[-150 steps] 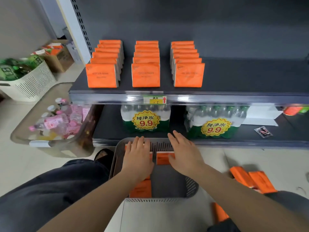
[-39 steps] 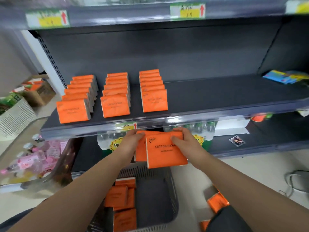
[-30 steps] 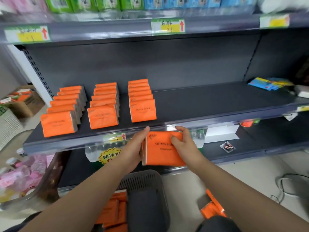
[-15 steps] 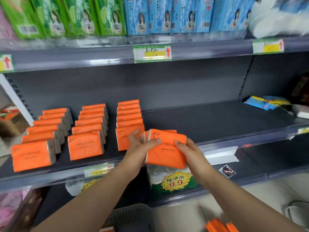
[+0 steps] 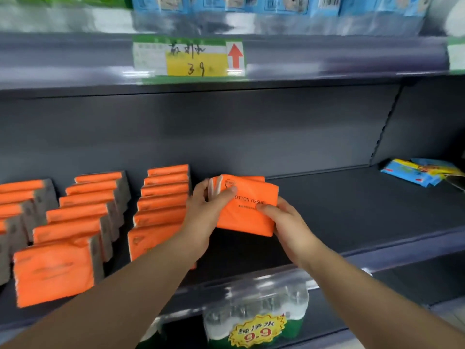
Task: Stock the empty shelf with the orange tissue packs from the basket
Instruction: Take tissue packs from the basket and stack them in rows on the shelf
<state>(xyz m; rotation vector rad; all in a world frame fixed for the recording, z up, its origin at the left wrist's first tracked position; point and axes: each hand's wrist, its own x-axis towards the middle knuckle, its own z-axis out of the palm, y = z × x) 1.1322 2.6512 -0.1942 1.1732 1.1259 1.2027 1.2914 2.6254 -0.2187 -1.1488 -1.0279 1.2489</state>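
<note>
Both my hands hold a small bundle of orange tissue packs [image 5: 247, 210] upright over the dark shelf [image 5: 352, 212], just right of the third row. My left hand [image 5: 206, 210] grips the bundle's left edge with the thumb on its front. My right hand [image 5: 284, 220] grips the lower right corner. Three rows of orange packs stand on the shelf's left part: the left row [image 5: 22, 212], the middle row [image 5: 83, 217] and the right row [image 5: 161, 205]. The basket is out of view.
Blue and yellow packets [image 5: 417, 172] lie at the shelf's far right. Above hangs a shelf edge with a yellow price tag [image 5: 191, 59] and blue packs [image 5: 226, 3]. Below, a bottled water pack with a 9.9 sticker [image 5: 256, 318] stands on the lower shelf.
My hands have lifted the bundle from the basket up to the shelf and moved it back beside the third row. My view has risen and closed in on the shelf.
</note>
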